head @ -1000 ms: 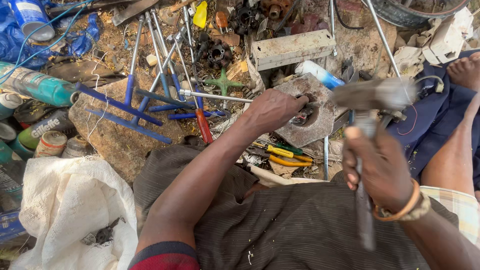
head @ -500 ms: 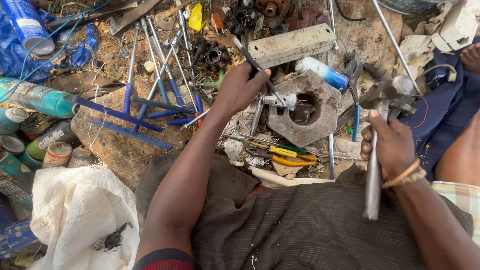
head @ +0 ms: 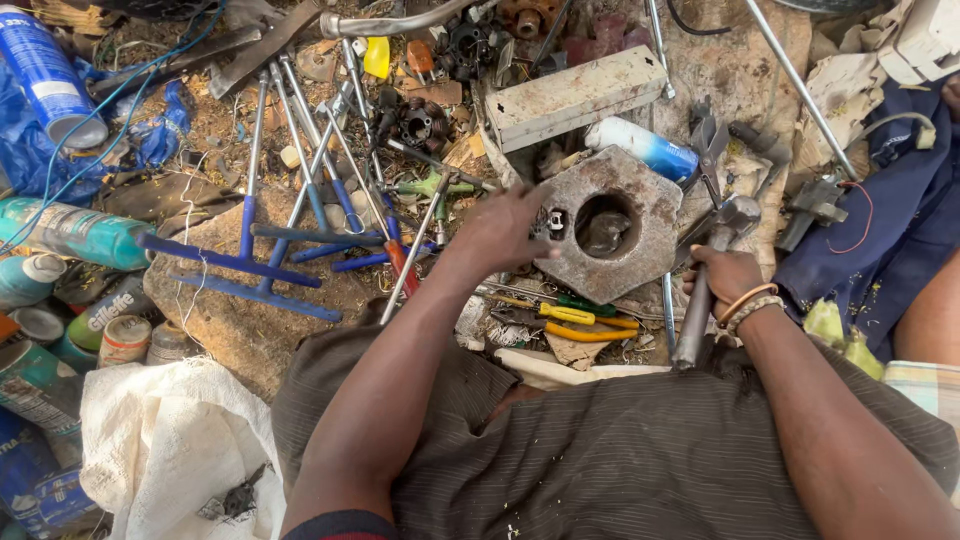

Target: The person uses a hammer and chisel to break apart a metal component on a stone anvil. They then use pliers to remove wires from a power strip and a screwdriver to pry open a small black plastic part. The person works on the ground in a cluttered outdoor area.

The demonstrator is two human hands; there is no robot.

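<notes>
A heavy grey metal block (head: 615, 225) with a round hole lies on the cluttered ground. Your left hand (head: 505, 228) pinches a small part (head: 556, 221) on its edge; your right hand (head: 728, 278) is clenched around a hammer (head: 712, 268) just beside it.

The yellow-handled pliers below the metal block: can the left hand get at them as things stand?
Probably yes. The left hand rests on the metal block, and the pliers lie uncovered just below it, with nothing between.
</notes>
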